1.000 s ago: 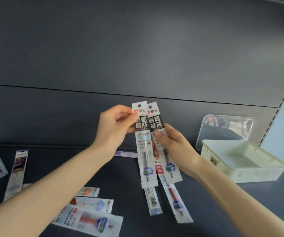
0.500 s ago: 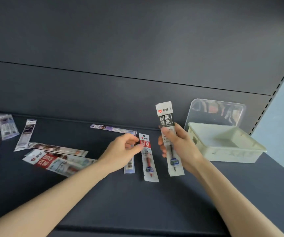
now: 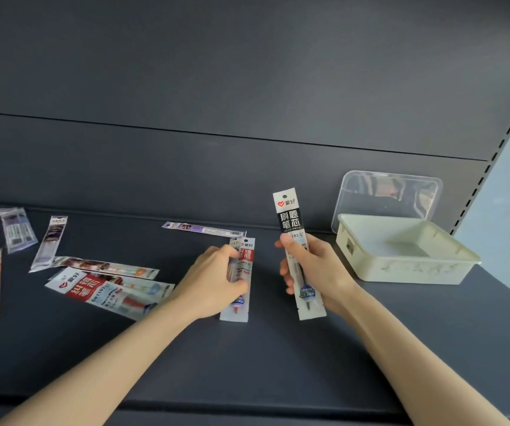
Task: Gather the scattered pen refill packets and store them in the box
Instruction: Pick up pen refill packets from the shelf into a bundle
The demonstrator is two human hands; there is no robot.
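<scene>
We seem to be in a shop: a dark metal shelf (image 3: 278, 358) runs under a plain back panel (image 3: 247, 87), with a slotted upright (image 3: 507, 130) at the right. Pen refill packets (image 3: 106, 290) lie on it in retail wrapping, with brand marks, barcodes and hang holes.

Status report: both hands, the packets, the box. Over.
Left hand grips red-label packet. Right hand holds black-label packet upright. Box open, looks empty, nothing blocking it. Other packets lie scattered left.

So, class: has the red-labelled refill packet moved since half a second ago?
Yes. The red-labelled refill packet has shifted left, away from the cream box; its top now sits just below the right end of the purple packet.
</scene>
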